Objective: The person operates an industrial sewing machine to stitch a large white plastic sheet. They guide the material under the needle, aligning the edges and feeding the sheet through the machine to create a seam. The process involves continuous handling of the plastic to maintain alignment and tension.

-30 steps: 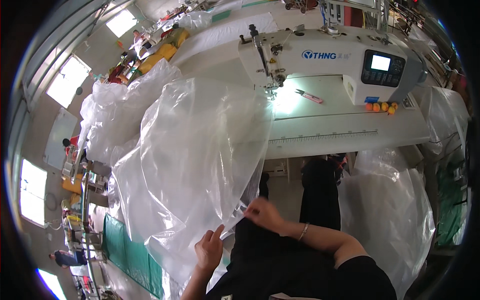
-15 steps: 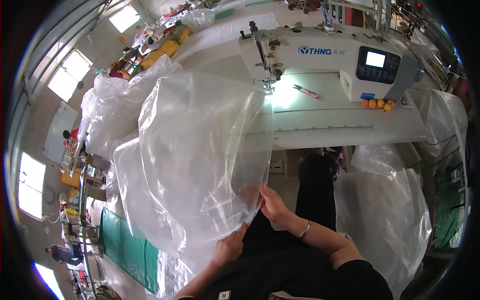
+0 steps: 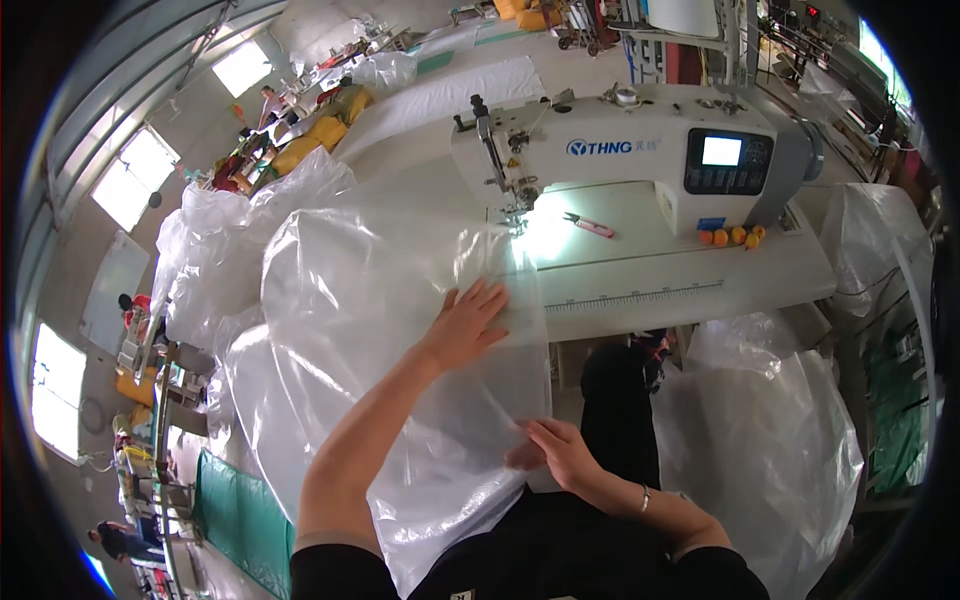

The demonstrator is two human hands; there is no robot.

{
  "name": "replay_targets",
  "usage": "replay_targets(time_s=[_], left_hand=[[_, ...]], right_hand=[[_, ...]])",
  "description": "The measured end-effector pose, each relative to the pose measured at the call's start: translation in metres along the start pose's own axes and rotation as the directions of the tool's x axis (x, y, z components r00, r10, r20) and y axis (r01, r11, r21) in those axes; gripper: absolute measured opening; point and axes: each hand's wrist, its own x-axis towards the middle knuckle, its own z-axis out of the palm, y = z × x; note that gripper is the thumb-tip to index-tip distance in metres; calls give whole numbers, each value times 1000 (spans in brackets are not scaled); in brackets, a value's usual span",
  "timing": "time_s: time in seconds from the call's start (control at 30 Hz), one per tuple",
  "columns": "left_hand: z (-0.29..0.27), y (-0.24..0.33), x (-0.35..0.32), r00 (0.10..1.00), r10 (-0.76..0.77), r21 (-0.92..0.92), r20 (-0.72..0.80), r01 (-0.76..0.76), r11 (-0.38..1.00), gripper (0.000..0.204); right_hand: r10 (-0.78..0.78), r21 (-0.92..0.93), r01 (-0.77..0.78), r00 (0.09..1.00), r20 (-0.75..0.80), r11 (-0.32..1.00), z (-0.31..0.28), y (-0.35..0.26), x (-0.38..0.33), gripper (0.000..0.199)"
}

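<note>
A large sheet of clear plastic film point(image 3: 360, 330) is spread in front of me, reaching up to the white sewing table point(image 3: 680, 280). My left hand point(image 3: 465, 320) lies flat on it with fingers spread, near the table's front edge. Lower down, my right hand point(image 3: 555, 450) pinches the film's near edge above my lap. A white industrial sewing machine point(image 3: 640, 160) stands on the table, its needle point(image 3: 505, 190) just beyond the film's far edge.
Small pink snips point(image 3: 592, 226) and a few orange balls point(image 3: 735, 237) lie on the table. More clear plastic is heaped at left point(image 3: 230, 250) and at right point(image 3: 770, 450). People stand far off at the left point(image 3: 270, 100).
My left hand has left the film's lower edge and reached forward to press flat on the sheet near the table. The film has been drawn up toward the machine. My right hand stays low.
</note>
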Motion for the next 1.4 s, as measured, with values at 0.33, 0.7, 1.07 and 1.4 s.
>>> replay_targets(time_s=[0.33,0.7,1.07,1.4], left_hand=[[5,-32,93,978,-36,-123,205,62,990,34],[50,-59,97,956,-99,-344,-277,-3,939,34],[65,-70,105,964,-111,-425,-240,-1,905,31],[63,-65,98,905,-216,-644,-366,-78,761,39]], right_hand=[[-89,-623,58,996,-20,780,-38,1,5,32],[-716,-981,146,698,11,127,-42,-167,144,21],[-734,-992,-108,679,-28,-62,-37,-162,230,10],[-519,-836,-6,787,334,-548,-34,-163,232,12]])
